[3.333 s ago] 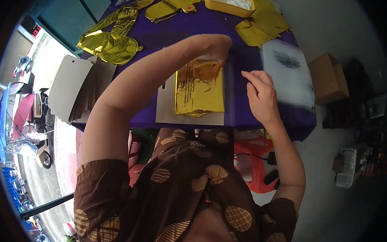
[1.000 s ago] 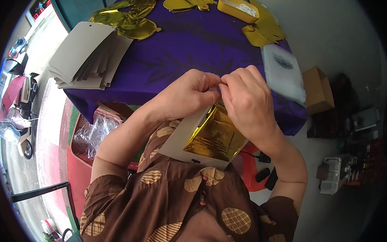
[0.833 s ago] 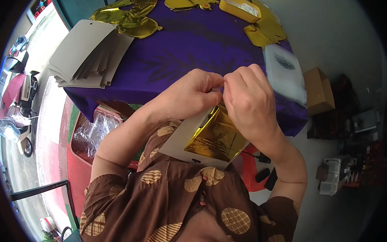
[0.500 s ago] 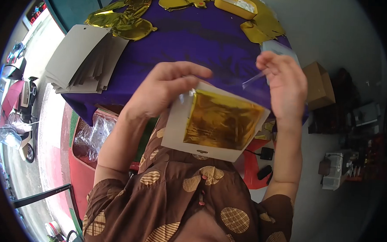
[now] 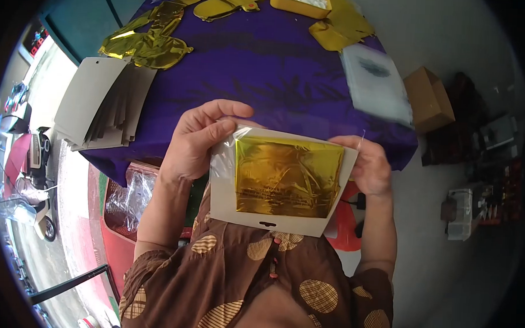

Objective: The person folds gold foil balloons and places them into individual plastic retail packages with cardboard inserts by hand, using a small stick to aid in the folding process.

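Note:
A pale card (image 5: 222,200) with a folded sheet of shiny gold foil (image 5: 288,176) on its front is in front of me, above my lap. Clear plastic film wraps over it, wrinkled along its left side, and a small hang hole shows near its lower edge. My left hand (image 5: 203,136) pinches the upper left corner between thumb and fingers. At the upper right, my right hand (image 5: 371,168) is closed at the edge, its fingertips partly behind the card. A thin bit of film sticks up beside that hand.
A purple-covered table (image 5: 265,77) bears gold foil pieces (image 5: 154,47), a stack of pale cards (image 5: 94,100), clear plastic bags (image 5: 381,87) and a yellow tray (image 5: 297,4) holding something white. A red basket (image 5: 119,208) stands lower left, a cardboard box (image 5: 429,100) at the right.
My right hand has come down from above the table to the card's right edge. The card now faces me more squarely, and my left hand keeps hold of its upper left corner.

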`<action>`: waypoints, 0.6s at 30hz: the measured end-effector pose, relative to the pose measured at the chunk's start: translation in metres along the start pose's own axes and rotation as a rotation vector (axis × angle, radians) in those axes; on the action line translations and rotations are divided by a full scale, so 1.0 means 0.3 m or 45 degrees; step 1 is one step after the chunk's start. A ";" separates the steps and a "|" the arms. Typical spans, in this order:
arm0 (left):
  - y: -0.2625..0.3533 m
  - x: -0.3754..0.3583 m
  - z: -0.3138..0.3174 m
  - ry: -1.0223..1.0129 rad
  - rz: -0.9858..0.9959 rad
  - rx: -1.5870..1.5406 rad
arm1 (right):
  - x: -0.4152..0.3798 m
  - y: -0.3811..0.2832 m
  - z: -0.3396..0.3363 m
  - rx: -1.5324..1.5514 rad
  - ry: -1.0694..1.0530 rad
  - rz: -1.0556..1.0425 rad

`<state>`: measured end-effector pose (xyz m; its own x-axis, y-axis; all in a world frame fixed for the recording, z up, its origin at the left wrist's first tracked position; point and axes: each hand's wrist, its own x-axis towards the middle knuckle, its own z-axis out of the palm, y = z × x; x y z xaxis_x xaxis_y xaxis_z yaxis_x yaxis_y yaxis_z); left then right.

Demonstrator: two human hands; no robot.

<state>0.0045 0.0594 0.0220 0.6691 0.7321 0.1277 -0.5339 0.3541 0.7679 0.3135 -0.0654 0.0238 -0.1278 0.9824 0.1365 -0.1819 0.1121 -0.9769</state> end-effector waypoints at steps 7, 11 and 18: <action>-0.024 -0.020 0.014 0.136 -0.081 0.027 | 0.054 0.043 0.058 0.010 0.015 0.086; -0.039 -0.031 0.006 0.125 -0.054 0.157 | 0.054 0.098 0.051 0.096 0.063 0.011; -0.063 -0.010 -0.032 -0.007 0.044 0.233 | 0.062 0.128 0.007 0.306 -0.051 -0.167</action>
<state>0.0075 0.0560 0.0010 0.6551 0.7387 0.1588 -0.4537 0.2165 0.8645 0.3020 -0.0432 -0.0109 -0.1258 0.9545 0.2705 -0.4251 0.1945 -0.8840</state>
